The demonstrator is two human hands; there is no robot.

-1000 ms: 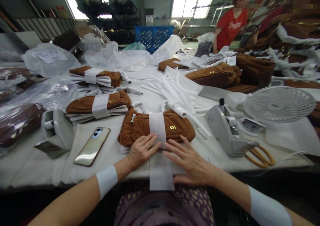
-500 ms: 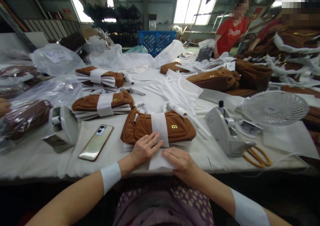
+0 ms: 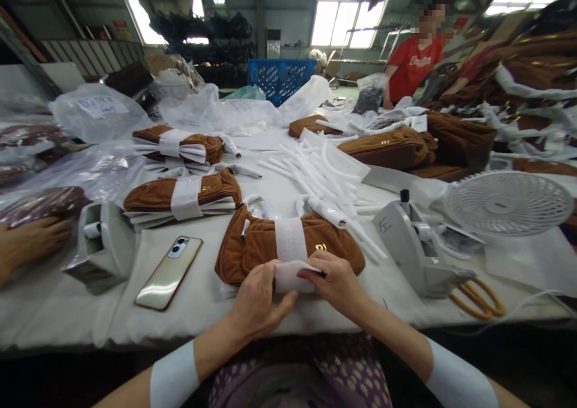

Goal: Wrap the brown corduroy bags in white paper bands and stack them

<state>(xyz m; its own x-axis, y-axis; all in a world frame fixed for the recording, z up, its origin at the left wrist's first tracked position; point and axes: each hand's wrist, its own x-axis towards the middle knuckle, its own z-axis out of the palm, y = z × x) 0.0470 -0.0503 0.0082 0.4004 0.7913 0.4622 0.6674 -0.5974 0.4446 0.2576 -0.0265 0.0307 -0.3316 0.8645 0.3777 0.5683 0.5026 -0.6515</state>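
Observation:
A brown corduroy bag (image 3: 261, 243) with a gold emblem lies in front of me on the white-covered table. Around its middle runs a white foam strip (image 3: 291, 240), whose near end is lifted and folded at the bag's front edge. My right hand (image 3: 336, 282) pinches that end between thumb and fingers. My left hand (image 3: 259, 300) rests at the strip's left edge, thumb apart from the fingers, fingertips against the bag and strip. White padding sheets show under the bag.
A phone (image 3: 169, 273) and a grey tape dispenser (image 3: 106, 246) lie left; another dispenser (image 3: 406, 246), yellow-handled scissors (image 3: 480, 300) and a white fan (image 3: 509, 204) stand right. Wrapped bags (image 3: 184, 194) sit behind. Another person's hand (image 3: 36, 243) touches a plastic-covered bag at far left.
The foam strip's loose end has come up from the table and folded toward the bag, with my right hand raised on it. My left hand has turned. The other person's hand has reached further in.

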